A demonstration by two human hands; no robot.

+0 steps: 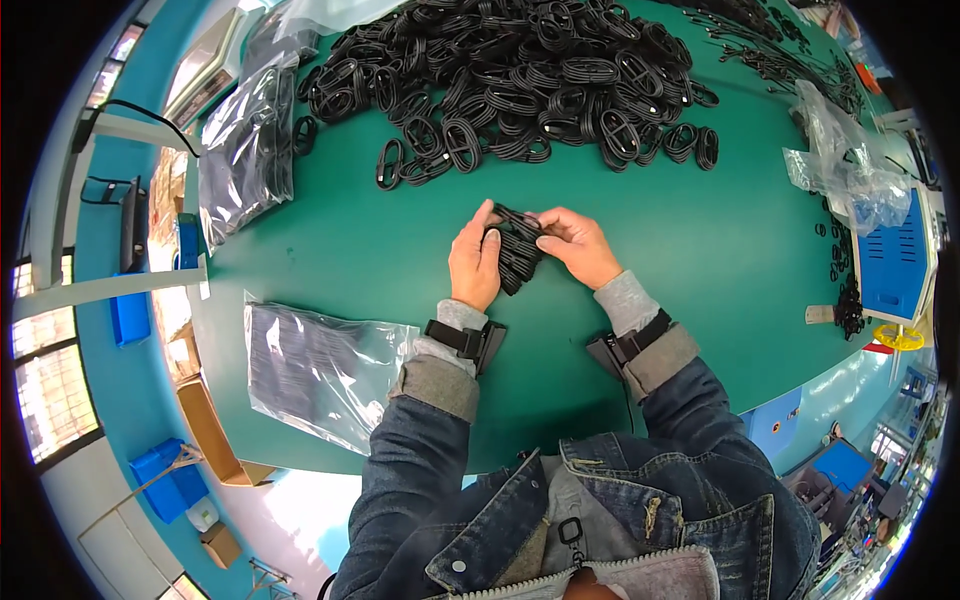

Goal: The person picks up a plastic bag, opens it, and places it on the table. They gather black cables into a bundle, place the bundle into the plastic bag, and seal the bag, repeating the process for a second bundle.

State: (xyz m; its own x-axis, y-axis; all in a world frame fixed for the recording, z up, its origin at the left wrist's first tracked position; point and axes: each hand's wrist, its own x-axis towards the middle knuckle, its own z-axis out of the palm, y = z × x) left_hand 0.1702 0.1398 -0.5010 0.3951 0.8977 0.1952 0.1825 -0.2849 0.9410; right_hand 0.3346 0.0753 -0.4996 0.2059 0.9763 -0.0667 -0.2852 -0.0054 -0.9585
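Several coiled black cables (518, 258) are stacked side by side between my hands, just above the green table (660, 240). My left hand (475, 262) is closed along the left side of the stack, thumb towards me. With my right hand (580, 246) I pinch the stack's upper right end, thumb and fingers bent together on a coil. Beyond my hands lies a large heap of coiled black cables (510, 90), with a few single coils at its near edge.
A clear plastic bag of black items (320, 365) lies at the near left, left of my forearm. More filled clear bags (250, 150) lie at the far left. Crumpled clear plastic (850, 160), small black pieces (848, 300) and a blue bin (893, 260) sit at the right.
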